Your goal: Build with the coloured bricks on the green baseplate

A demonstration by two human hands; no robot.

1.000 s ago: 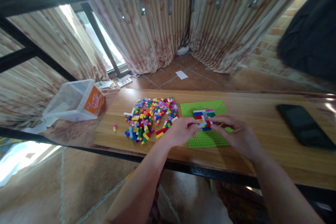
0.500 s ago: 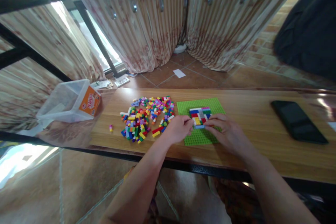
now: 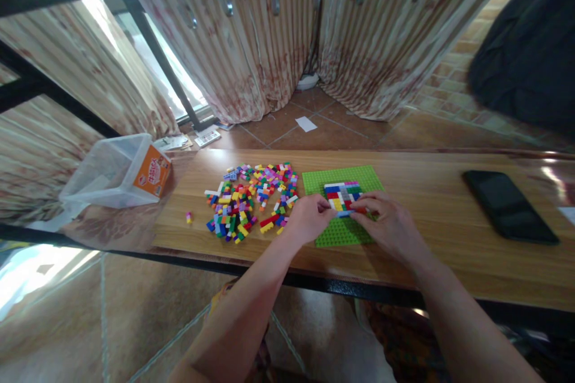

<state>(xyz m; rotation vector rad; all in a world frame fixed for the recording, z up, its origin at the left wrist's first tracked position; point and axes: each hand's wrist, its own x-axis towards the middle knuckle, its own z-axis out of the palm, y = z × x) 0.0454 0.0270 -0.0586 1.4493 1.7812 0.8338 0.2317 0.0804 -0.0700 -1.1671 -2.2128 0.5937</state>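
A green studded baseplate [image 3: 341,236] lies on the table with a compact block of mixed-colour toy bricks [image 3: 342,194] built on it. Along the block's near edge runs a light blue brick [image 3: 344,213]. My left hand [image 3: 311,216] is closed, its thumb and fingertips at the left end of that brick. From the other side my right hand [image 3: 385,219] pinches at the brick's right end, its fingers curled over the block's near right corner. An orange-red brick [image 3: 361,209] shows partly between the right fingers; whether they grip it is unclear.
Loose bricks [image 3: 233,209] are heaped left of the baseplate, and one small pink-and-yellow piece [image 3: 188,217] lies apart. A clear plastic bin [image 3: 108,170] stands at the far left. A black phone-like slab [image 3: 510,206] rests on the wooden table [image 3: 431,191] at right.
Both hands stay at the block's near edge. The right fingers have shifted slightly, and more of the orange-red brick shows. The view has moved a little.
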